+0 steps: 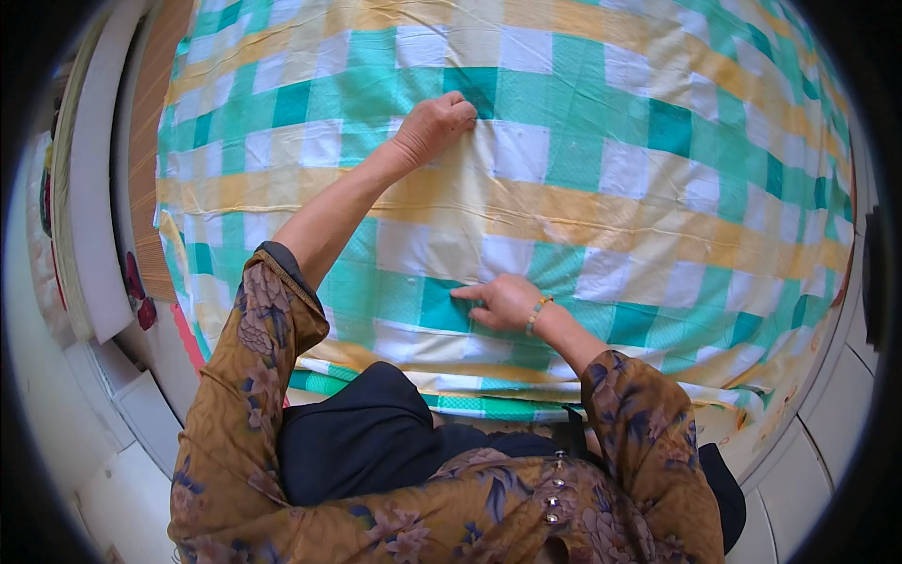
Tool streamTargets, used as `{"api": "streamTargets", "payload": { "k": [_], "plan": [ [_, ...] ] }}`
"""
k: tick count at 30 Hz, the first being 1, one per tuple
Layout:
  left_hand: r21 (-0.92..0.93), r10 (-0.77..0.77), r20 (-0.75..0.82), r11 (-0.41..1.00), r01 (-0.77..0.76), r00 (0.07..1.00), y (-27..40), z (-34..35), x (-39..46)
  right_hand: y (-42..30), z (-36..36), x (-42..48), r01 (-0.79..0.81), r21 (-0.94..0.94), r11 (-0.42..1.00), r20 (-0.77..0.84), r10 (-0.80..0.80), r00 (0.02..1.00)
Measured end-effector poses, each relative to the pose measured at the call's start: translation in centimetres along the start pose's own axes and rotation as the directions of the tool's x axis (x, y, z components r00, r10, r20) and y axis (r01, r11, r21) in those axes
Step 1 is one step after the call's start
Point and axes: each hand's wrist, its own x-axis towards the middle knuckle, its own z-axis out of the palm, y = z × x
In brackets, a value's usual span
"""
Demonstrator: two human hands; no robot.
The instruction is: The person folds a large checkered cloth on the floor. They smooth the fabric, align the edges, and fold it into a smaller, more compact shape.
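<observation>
A large checked cloth (564, 204) in green, white and yellow is spread before me. My left hand (437, 127) is further out on it, fingers curled and pinching a bit of the fabric. Creases run out from that grip. Closer to my body, my right hand (506, 302) rests on the cloth with the index finger stretched out to the left and the thumb apart from it. Nothing shows in its fingers. A beaded bracelet (539, 314) circles the right wrist. Along the near side, the cloth's edge (493, 405) hangs in folds by my lap.
A brown slatted mat (158, 141) shows past the cloth's left edge. Further left stand long pale panels (106, 176) and a dark red object (146, 314). Light floor tiles (803, 458) lie at the lower right. My dark-clad knee (373, 423) is against the near edge.
</observation>
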Motion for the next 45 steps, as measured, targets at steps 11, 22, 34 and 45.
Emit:
{"api": "streamTargets", "payload": {
  "k": [11,22,34,45],
  "plan": [
    [-0.494,-0.418,0.392,0.656,0.571,0.82,2.5,-4.1,5.5,1.1,-0.2,-2.2,0.102,0.014,0.995,-0.162,-0.098,0.982],
    [-0.184,-0.319,-0.079,0.936,0.3,0.945,5.2,2.4,1.0,5.2,-7.1,-27.9,-0.226,0.007,0.974,-0.345,0.215,0.914],
    [-0.599,-0.737,-0.049,0.562,0.571,0.674,4.7,1.2,1.5,17.2,11.1,-26.4,0.063,0.888,0.455,-0.378,0.647,0.662],
    [-0.021,-0.411,-0.222,0.909,0.417,0.884,6.2,3.6,1.1,18.5,9.5,-27.2,-0.097,0.925,0.366,-0.178,0.647,0.741]
  ]
}}
